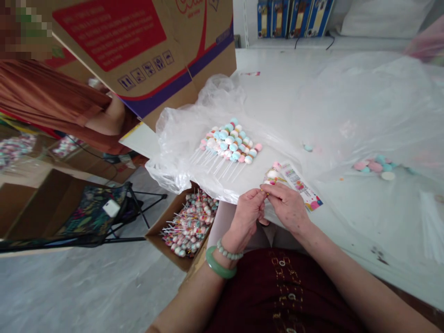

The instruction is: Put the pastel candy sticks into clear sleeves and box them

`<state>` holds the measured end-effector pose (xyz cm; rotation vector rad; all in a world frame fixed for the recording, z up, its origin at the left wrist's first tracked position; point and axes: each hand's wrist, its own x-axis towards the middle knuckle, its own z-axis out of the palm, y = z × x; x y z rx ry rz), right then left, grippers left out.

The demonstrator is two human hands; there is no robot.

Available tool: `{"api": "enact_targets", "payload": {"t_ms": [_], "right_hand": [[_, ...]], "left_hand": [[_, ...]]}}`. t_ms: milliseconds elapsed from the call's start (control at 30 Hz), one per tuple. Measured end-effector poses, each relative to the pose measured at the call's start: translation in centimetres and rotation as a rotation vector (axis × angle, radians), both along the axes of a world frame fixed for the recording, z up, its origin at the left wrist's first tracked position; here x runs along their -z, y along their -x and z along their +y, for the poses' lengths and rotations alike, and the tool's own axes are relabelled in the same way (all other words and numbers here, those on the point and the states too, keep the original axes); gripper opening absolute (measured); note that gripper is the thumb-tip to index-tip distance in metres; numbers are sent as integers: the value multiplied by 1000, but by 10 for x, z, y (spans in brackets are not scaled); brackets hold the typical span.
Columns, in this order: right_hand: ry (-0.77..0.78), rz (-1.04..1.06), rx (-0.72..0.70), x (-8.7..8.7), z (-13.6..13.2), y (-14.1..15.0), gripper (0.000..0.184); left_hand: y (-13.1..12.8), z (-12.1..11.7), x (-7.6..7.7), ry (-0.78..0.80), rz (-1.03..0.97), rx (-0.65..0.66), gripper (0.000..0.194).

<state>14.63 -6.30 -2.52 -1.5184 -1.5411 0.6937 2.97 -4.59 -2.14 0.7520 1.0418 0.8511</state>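
Observation:
My left hand (247,215) and my right hand (286,208) meet above the table's near edge, their fingertips pinching a small yellow item (264,190) that is too small to identify. Just beyond my right hand lies a printed candy wrapper or label sheet (298,183), with pink and white sweets (272,175) at its end. A neat layered pile of pastel marshmallow lollipops (229,143) rests on a clear plastic sheet (180,157), sticks pointing toward me. An open cardboard box of lollipops (189,226) sits below the table edge, left of my left hand.
A person in a brown sleeve (52,95) reaches behind a large cardboard carton (138,51) at upper left. Loose pastel sweets (374,164) lie at right on more plastic. A folding stool (92,215) stands on the floor at left.

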Motion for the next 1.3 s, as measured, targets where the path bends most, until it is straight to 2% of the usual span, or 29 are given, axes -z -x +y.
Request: {"api": "enact_targets", "payload": {"t_ms": [100,167,200,233,300,367,433,500,567,600,667,700,733,767,800,833,900,967,1033,1100,1133,1167,1233,1300], "right_hand": [[45,153,109,3,-2,5,28],[132,372,230,3,-1,8,29],[192,509,240,2,0,8,31],[248,649,205,0,1,6,34],[332,858,50,-5,1,0,37],[367,885,-104,-9,-1,-7,34],[359,769,-169,-12,-7,-12,24],[281,571,-163,-15,-15,-12,17],[79,295,-190,-21,-25,-8,16],[-64,130,-251,-26,-29,-7,16],[-352,-229,-461,-39,-37,-3,14],[-463,-394,-566,-45,-39,-2,15],[-530,-531,-633,-51,-39,-1,17],[-552,-617,-653,-55,-37,1,20],[-529,-636,-620,-58,-33,3,22],[-463,-569,-530,-60,-26,6,22],[-230,-169,-282,-61,-9,15,19],[24,302,-120,-62,8,28,16],[188,575,-122,-61,19,41,15],[215,656,-170,-58,22,49,19],[189,640,-169,-55,21,49,21],[138,581,-160,-52,19,48,23],[17,391,-148,-45,14,41,23],[-52,224,-153,-38,11,33,20]], "left_hand": [[-3,0,2,10,-20,-52,31],[-4,2,1,5,-43,-77,31],[-3,3,1,2,-54,-75,31],[-1,4,0,4,-66,-48,32],[5,6,-2,43,-114,110,33],[14,8,-3,109,-188,335,34],[24,9,-3,149,-256,507,36],[34,13,-6,141,-271,585,37],[46,21,-15,109,-193,671,36],[52,26,-23,84,-118,745,34],[63,33,-43,-10,94,967,25],[66,34,-54,-101,204,1093,19],[67,32,-65,-232,343,1165,14],[66,26,-76,-397,509,1161,12],[63,18,-84,-583,708,1058,14],[58,8,-91,-761,924,847,17],[47,-12,-95,-943,1238,429,19],[37,-22,-88,-1004,1350,151,21],[35,-18,-74,-956,1246,-67,17],[42,-4,-59,-784,949,-250,17],[47,2,-52,-643,743,-255,27],[53,7,-46,-471,523,-174,37],[65,12,-36,-119,127,166,54],[74,11,-29,58,-103,457,62]]}}
